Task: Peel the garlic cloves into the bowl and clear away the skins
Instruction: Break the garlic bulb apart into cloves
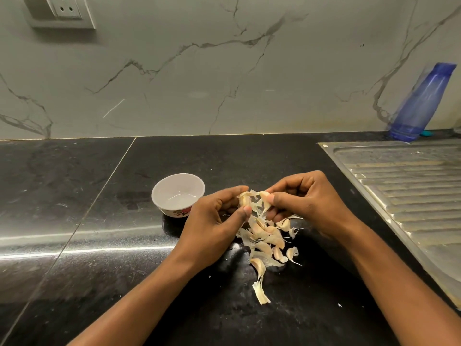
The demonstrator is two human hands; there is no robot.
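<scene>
From the head view, the left hand (217,221) has its thumb and curled fingers pinched round a garlic clove (244,199), held just above the black counter (99,221). The right hand (306,203) grips a papery flap of skin (262,204) that is partly pulled off that clove. The white bowl (162,189) sits just to the left of the left hand and looks empty, so the task seems to be at an early stage. The heap of cloves and skins (267,242) lies directly under both hands. The main risk I see is that the thin skin tears short under a sharp pull, leaving scraps stuck to the clove. Those scraps could then go into the bowl with it. Because the peeling happens right over the heap, shed skin falls among the unpeeled cloves, and sorting them later gets harder. A slippery clove could also pop out of the pinch and roll toward the steel drainboard (411,186) on the right. One loose strip of skin (260,294) lies nearer the person, apart from the heap, and small flecks dot the counter. These are easy to miss when clearing up.
</scene>
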